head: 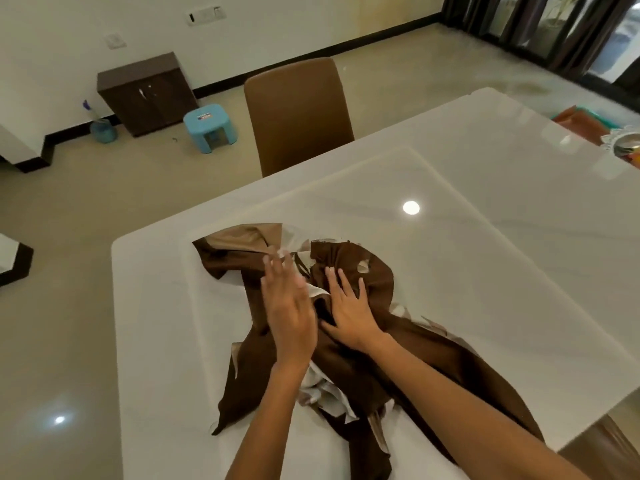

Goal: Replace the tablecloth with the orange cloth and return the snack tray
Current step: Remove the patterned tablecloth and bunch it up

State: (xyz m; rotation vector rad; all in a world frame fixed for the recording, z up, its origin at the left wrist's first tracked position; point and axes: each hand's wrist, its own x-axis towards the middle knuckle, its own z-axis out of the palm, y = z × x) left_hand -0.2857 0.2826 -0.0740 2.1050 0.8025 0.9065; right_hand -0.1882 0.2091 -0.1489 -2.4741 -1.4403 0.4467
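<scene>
brown tablecloth (349, 344) lies bunched in a loose heap on the near part of the white table (485, 188), one tail trailing toward the near right edge; the rest of the tabletop is bare and glossy, ceiling lights mirrored in it

left hand (289, 310) flat and open, fingers straight, edge-on above the heap and blurred, gripping nothing. right hand (349, 313) spread palm-down, pressing on the heap's middle, fingers apart, not closed on the fabric. the two hands sit just beside each other

cloth: thin, soft, slightly satiny sheen; dark brown face with pale beige and cream patches showing at folds, deep rumpled creases. judged light and limp, no stiffness to hold a shape, likely to slide easily on the slick top. best taken by gathering the bulk from both sides of the heap, or by a free corner such as the tan one at far left (239, 237); the trailing tail may drag or slip off the edge if left loose

orange cloth (571, 121) looks to be the folded piece at the far right table edge, with a teal edge showing beside it. just nearer, a lacy-rimmed tray (623, 143), cut off by the frame, is probably the snack tray

brown padded chair (298, 112) tucked at the far side
</scene>
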